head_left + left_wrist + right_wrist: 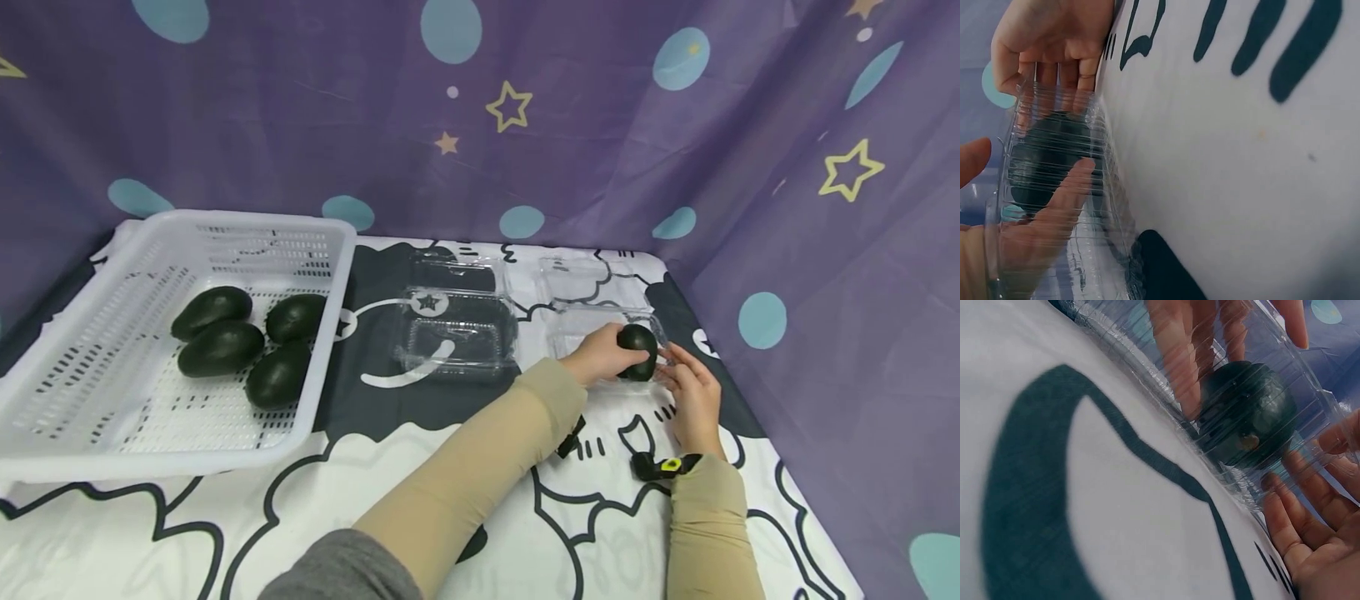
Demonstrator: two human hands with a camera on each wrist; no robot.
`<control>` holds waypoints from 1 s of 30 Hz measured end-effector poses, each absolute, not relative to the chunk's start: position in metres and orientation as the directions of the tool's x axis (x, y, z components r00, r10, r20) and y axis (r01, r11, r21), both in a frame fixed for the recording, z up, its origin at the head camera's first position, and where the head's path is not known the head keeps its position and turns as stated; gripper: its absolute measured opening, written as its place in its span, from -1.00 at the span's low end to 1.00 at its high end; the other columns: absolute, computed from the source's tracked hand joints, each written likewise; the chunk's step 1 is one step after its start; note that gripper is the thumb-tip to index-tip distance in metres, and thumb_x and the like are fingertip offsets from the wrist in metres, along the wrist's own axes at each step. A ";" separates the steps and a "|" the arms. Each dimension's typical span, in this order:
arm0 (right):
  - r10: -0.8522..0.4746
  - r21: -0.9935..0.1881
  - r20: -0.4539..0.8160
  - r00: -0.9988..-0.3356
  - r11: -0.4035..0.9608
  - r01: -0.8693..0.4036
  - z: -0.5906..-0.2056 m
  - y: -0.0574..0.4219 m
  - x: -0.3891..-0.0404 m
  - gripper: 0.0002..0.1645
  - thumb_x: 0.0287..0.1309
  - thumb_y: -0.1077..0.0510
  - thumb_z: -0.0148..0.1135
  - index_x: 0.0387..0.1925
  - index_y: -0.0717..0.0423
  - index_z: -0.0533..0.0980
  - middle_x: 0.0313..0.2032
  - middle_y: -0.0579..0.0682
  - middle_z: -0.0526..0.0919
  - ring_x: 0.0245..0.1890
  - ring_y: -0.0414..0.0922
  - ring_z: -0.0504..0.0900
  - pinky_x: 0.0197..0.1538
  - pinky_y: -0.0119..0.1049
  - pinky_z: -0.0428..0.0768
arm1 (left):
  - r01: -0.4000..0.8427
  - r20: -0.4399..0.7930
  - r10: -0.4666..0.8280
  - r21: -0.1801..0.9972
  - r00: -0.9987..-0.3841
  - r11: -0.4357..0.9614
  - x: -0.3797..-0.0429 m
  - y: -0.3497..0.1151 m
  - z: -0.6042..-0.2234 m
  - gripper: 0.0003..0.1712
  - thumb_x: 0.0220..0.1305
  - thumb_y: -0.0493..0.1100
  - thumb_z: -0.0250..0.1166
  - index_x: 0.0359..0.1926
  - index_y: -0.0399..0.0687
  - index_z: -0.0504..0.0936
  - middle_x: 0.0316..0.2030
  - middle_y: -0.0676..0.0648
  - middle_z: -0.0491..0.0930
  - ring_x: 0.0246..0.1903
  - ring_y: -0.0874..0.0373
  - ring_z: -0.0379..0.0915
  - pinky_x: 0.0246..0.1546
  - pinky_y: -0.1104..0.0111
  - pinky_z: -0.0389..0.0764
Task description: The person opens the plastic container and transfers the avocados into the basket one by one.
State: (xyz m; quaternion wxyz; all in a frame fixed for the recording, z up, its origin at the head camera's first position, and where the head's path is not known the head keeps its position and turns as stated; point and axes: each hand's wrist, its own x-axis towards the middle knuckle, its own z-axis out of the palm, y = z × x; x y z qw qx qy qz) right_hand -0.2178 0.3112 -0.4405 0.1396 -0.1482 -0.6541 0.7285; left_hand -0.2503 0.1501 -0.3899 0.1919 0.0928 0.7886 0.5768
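Note:
A dark green avocado is inside the right-hand clear plastic clamshell container. My left hand grips the avocado from the left, its thumb across the fruit. Through the ribbed plastic wall, the left wrist view shows the left fingers against the avocado. My right hand holds the container's right side, with the thumb at the rim and fingers on the outer wall. A brown stem scar shows on the avocado in the right wrist view, next to the right hand.
A white perforated basket stands at the left with several avocados in it. Another open clear container lies between basket and hands, its lid folded back. A purple curtain hangs behind and to the right of the patterned cloth.

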 end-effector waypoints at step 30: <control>0.416 -0.994 -0.097 -0.904 -0.084 0.069 -0.437 0.311 -0.218 -0.44 0.33 0.33 -0.10 0.33 0.19 0.43 -0.08 -0.23 0.56 -0.18 -0.30 0.52 -0.12 -0.52 0.50 | -0.072 -0.211 0.387 0.936 -0.898 0.345 -0.250 0.151 -0.389 -0.22 0.27 -0.05 0.37 0.45 -0.04 0.27 0.29 -0.23 0.41 -0.01 0.00 0.60 -0.26 0.26 0.72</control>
